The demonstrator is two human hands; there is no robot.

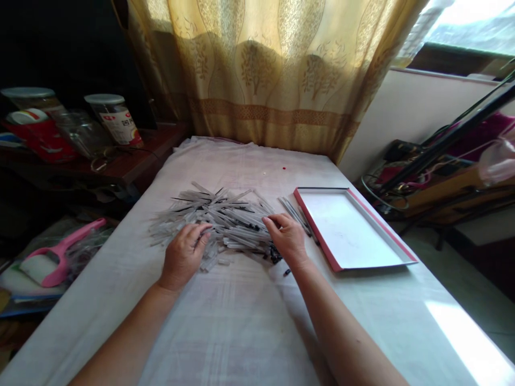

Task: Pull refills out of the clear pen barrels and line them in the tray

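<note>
A heap of several thin clear pen tubes with black tips (219, 217) lies in the middle of a table covered with a white cloth (241, 321). My left hand (183, 254) rests on the heap's near left edge, fingers curled onto the tubes. My right hand (286, 236) lies on the heap's near right edge, fingers bent over the tubes; what they pinch, if anything, is hidden. A few tubes (293, 212) lie apart between my right hand and a shallow white box lid with a red rim (317, 236).
A yellow patterned curtain (261, 69) hangs behind the table. On the left a dark shelf holds jars (115, 118) and a red box (40, 139); below lies a pink-handled tool (60, 252). Right of the table are a black stand (446, 139) and cables.
</note>
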